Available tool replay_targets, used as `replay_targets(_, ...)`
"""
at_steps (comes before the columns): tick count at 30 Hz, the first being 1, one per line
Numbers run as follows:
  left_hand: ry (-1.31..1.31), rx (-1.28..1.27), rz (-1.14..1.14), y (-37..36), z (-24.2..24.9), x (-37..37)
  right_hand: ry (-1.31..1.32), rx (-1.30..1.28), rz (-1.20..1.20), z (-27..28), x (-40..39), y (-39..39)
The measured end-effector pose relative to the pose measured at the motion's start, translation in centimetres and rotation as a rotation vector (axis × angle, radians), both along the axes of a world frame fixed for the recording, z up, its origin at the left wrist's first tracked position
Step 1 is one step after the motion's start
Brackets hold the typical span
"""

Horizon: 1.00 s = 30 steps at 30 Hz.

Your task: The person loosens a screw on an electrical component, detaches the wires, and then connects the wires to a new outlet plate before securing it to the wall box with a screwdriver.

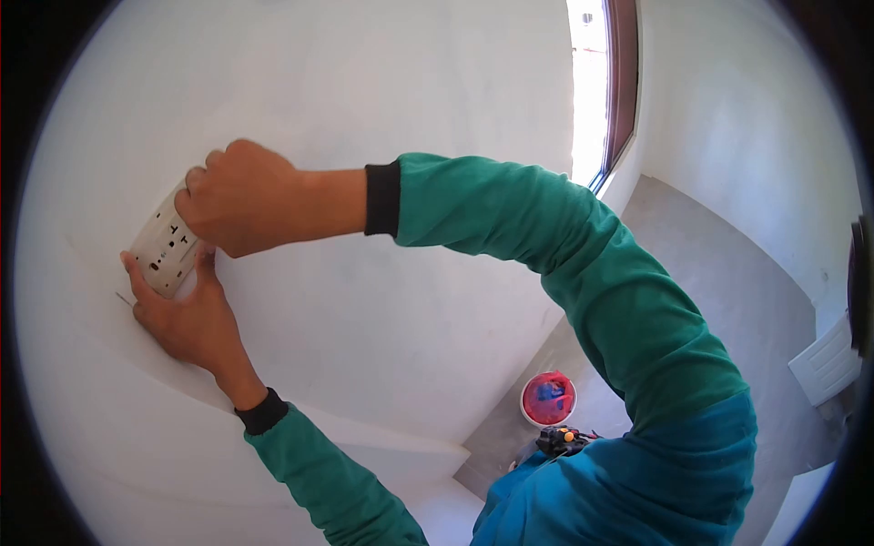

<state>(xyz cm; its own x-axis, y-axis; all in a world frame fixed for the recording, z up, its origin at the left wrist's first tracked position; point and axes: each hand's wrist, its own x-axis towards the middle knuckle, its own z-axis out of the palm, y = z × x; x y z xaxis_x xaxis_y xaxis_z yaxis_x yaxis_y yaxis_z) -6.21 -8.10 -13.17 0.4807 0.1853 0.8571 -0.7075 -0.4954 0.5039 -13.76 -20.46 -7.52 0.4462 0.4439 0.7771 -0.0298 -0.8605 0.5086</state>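
Note:
A white wall socket plate (167, 247) with several dark slots and holes is against the pale wall at the left of the head view. My left hand (188, 320) grips its lower end, with fingers and thumb on opposite edges. My right hand (241, 198) is closed in a fist over the plate's upper end and covers that part. The curled fingers hide what the right hand holds, if anything. Just below the plate, a thin dark line or wire (124, 298) shows beside my left hand.
On the grey floor (701, 264) stands a white bucket (524, 414) with red and blue contents. A black and yellow tool (564, 439) is near my waist. A brown-framed window opening (622, 82) is at upper right, and a white panel-like object (827, 361) at far right.

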Motion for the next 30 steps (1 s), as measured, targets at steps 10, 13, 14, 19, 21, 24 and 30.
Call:
replay_targets(10,-0.043,0.031,0.013,-0.2,-0.4,0.7,0.037,-0.046,-0.031,0.2,0.8,-0.1)
replay_targets(13,-0.049,0.034,0.018,-0.2,-0.3,0.6,0.145,-0.026,-0.111,0.2,1.1,-0.2)
replay_targets(14,-0.017,0.039,0.027,-0.2,-0.2,0.5,0.083,-0.035,-0.074,0.1,1.2,-0.3)
replay_targets(19,-0.029,0.039,0.047,-0.2,-0.3,0.7,0.086,-0.027,-0.034,-0.1,1.6,-0.7)
replay_targets(21,-0.067,0.045,0.056,-0.2,-0.5,1.2,0.06,-0.021,-0.031,0.0,1.4,-0.8)
replay_targets(24,-0.073,0.046,0.042,-0.3,-0.5,1.4,0.01,-0.017,0.005,-0.5,1.8,-0.8)
replay_targets(30,-0.061,-0.008,-0.009,-0.1,-0.7,1.4,-0.124,-0.013,0.012,-0.7,2.0,-0.6)
